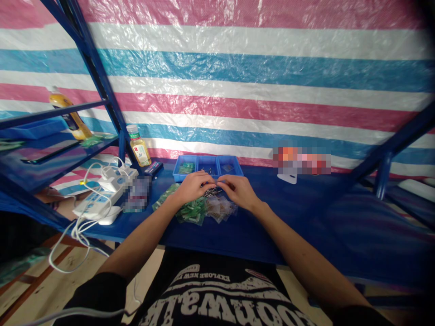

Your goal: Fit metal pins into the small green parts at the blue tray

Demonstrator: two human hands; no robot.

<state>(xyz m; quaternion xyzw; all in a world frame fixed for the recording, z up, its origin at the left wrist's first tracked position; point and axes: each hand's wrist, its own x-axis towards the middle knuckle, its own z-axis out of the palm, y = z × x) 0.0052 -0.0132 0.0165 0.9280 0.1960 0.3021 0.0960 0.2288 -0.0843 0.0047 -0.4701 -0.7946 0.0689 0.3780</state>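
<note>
We see small metal pieces [212, 192] in a little heap just under our left hand [193, 188] and right hand [239, 190], which almost touch. Near them lie flat green packets [192, 211] and clear packets [217, 208], loosely overlapping.

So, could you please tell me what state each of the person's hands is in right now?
Left hand: curled over small metal parts; cannot tell if holding.
Right hand: curled at them too; cannot tell if holding.
</note>
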